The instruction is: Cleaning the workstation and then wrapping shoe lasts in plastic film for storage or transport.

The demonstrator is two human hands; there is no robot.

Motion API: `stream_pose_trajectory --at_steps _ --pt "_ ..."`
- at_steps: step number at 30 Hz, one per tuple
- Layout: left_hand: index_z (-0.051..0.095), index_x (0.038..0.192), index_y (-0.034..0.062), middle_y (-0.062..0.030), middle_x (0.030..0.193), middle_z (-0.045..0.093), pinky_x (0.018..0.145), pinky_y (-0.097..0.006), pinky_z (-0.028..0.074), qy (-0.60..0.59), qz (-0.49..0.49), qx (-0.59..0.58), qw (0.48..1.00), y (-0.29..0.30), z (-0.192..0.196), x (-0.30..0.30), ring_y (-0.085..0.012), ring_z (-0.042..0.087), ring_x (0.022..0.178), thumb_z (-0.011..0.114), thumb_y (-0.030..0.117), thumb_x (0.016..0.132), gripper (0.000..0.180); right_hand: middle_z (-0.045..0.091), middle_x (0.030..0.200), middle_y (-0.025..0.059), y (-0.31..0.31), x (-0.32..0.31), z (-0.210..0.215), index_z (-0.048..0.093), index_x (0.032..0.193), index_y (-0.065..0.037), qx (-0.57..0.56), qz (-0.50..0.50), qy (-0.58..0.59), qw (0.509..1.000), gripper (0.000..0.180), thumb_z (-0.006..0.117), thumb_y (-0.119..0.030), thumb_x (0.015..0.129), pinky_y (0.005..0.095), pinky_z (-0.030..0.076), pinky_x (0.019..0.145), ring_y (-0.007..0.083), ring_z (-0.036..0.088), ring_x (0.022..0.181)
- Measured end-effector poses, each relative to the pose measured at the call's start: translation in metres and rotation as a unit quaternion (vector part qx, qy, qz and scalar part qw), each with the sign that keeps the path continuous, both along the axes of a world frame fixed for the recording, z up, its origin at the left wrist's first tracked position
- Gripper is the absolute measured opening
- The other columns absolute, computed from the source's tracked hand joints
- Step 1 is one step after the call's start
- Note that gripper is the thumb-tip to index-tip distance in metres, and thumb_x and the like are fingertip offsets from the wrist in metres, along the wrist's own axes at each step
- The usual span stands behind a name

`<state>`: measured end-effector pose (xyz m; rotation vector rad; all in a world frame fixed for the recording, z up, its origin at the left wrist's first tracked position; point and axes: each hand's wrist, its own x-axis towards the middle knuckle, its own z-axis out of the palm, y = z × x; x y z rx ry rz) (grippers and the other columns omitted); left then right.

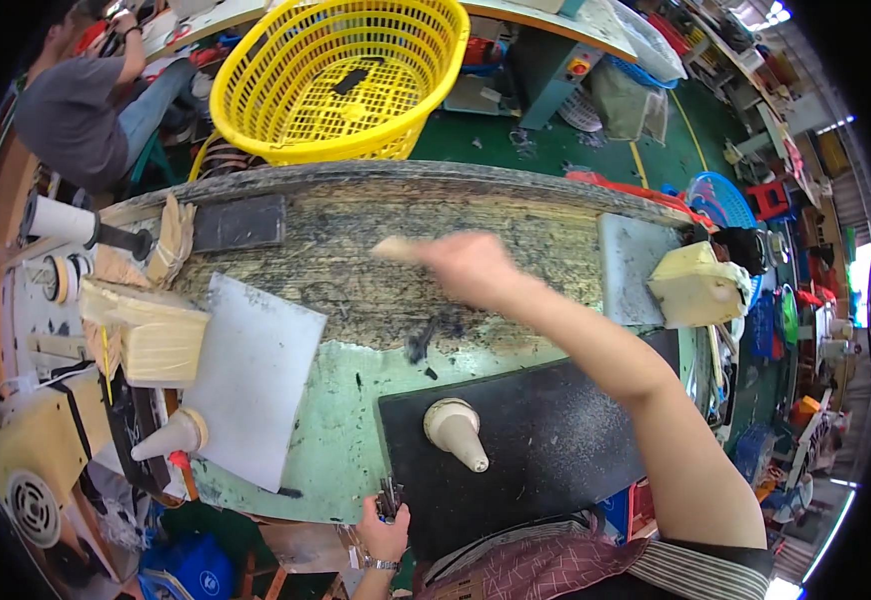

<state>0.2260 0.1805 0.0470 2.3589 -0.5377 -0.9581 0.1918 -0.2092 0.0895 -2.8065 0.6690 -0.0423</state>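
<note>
My right hand [471, 268] reaches over the worn wooden strip [336, 220] at the back of the bench, smeared by motion. A pale tip points left from it; whether this is a covered finger or a held thing I cannot make out. At the front edge my left hand [386, 538] is closed around a bundle of dark, thin metal pieces [389, 498]. Right of it lies a black mat [546, 440] bearing a cream cone-shaped piece [456, 432]. Small dark scraps [419, 345] lie between the mat and the wooden strip.
A grey-white sheet [256, 370], a wrapped cream block [161, 345], another cone [171, 435] and a thread spool [61, 220] stand left. A second cream block [698, 285] sits right. Beyond the bench are a yellow basket [436, 95] and a seated person [81, 115].
</note>
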Motion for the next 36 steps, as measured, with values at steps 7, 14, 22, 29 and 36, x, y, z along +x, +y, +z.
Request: stream_pose_trajectory --at_steps 7,14,22,29,36 --pt "0.05 0.086 0.0027 -0.0063 0.064 0.056 0.053 -0.031 0.044 0.008 -0.029 -0.013 0.999 -0.005 -0.006 -0.001 -0.0155 0.052 0.052 0.066 0.009 0.065 0.027 0.06 0.086 0.0162 -0.027 -0.038 -0.079 0.057 0.087 -0.005 0.01 -0.275 -0.006 0.961 0.016 0.049 -0.008 0.074 0.0403 0.049 0.067 0.0306 0.059 0.078" --pt "0.05 0.085 0.0022 -0.0078 0.067 0.058 0.059 -0.034 0.044 0.128 0.071 0.042 0.988 -0.012 0.006 -0.001 -0.0202 0.056 0.061 0.066 0.014 0.065 0.028 0.063 0.083 0.0107 -0.041 -0.094 -0.024 0.047 0.116 -0.021 -0.045 -0.268 0.072 0.96 0.044 0.049 -0.005 0.075 0.034 0.051 0.055 0.0227 0.063 0.07" --pt "0.043 0.079 0.0042 -0.0022 0.056 0.049 0.039 -0.024 0.038 0.023 -0.008 -0.033 0.999 0.01 -0.026 0.001 -0.0095 0.047 0.043 0.061 0.005 0.071 0.019 0.062 0.084 0.016 -0.014 0.023 -0.031 0.063 0.083 -0.002 0.165 -0.235 -0.022 0.958 0.017 0.05 -0.005 0.072 0.0355 0.051 0.067 0.0269 0.062 0.079" --pt "0.046 0.088 0.002 -0.0055 0.06 0.053 0.041 -0.027 0.041 0.061 -0.011 -0.04 0.997 -0.008 -0.001 0.002 -0.0123 0.05 0.045 0.063 0.007 0.069 0.026 0.06 0.083 0.014 0.001 -0.032 -0.017 0.048 0.095 -0.011 0.077 -0.211 -0.127 0.966 0.021 0.047 -0.003 0.075 0.0397 0.048 0.055 0.0305 0.061 0.067" --pt "0.046 0.087 0.0003 -0.0077 0.057 0.053 0.039 -0.03 0.043 0.049 -0.031 -0.045 0.997 -0.023 0.009 -0.002 -0.0154 0.051 0.04 0.062 0.008 0.068 0.026 0.06 0.066 0.0194 -0.007 -0.172 -0.058 0.053 0.093 -0.003 0.008 -0.434 0.094 0.896 0.022 0.053 -0.01 0.072 0.044 0.049 0.057 0.037 0.059 0.061"
